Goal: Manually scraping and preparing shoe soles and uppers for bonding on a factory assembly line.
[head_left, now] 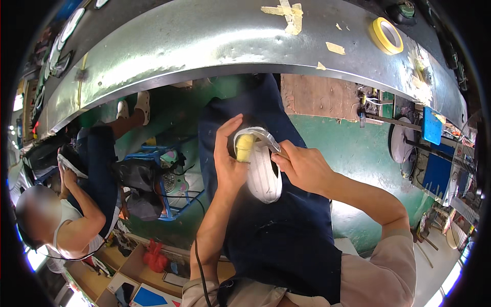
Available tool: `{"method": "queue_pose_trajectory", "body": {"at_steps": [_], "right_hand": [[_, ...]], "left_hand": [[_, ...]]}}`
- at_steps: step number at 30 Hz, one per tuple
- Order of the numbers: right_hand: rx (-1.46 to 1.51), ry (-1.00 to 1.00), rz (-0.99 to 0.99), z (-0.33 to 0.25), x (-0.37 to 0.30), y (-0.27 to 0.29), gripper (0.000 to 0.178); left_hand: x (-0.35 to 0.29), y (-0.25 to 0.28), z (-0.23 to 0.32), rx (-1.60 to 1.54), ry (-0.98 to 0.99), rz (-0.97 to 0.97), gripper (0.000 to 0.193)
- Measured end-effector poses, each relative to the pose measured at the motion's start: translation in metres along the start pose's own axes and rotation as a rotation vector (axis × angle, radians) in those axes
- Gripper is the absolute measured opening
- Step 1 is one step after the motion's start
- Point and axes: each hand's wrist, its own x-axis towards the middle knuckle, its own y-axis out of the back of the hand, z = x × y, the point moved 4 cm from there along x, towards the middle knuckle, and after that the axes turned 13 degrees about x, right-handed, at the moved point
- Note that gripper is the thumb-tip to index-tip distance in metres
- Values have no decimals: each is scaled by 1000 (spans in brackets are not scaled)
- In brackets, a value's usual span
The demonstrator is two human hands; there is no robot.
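Observation:
A white shoe (264, 176) lies sole-side or top toward me over my lap, which face I cannot tell. A yellow block (245, 147) shows at its far end. My left hand (230, 158) grips the shoe's left side, thumb against the yellow block and fingers reaching up past the far end. My right hand (302, 166) is closed around a shiny metal hand tool (272, 143). The tool's head rests at the shoe's far end; its exact kind is partly hidden by my fingers.
A metal bench (194, 46) spans ahead, carrying a yellow tape roll (386, 36) and masking tape scraps (291, 18). At left, another person (82, 220) sits holding a shoe, beside a blue stool (174, 194). A wooden board (319, 97) lies beneath the bench; a cable hangs by my left arm.

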Motion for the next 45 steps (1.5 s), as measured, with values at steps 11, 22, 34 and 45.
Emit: {"method": "queue_pose_trajectory", "body": {"at_steps": [11, 22, 34, 45], "right_hand": [[329, -190, -152, -13, -8, -6, 32], [229, -203, -132, -10, 0, -8, 29], [-97, -23, 188, -6, 22, 1, 21], [83, -220, -155, 19, 11, 15, 33]], "left_hand": [[22, -33, -46, -879, 579, -361, 56], [21, -12, -4, -216, 221, -152, 39], [9, -31, -23, -235, 58, -161, 51], [-33, -4, -31, -23, 402, -51, 65]]}}
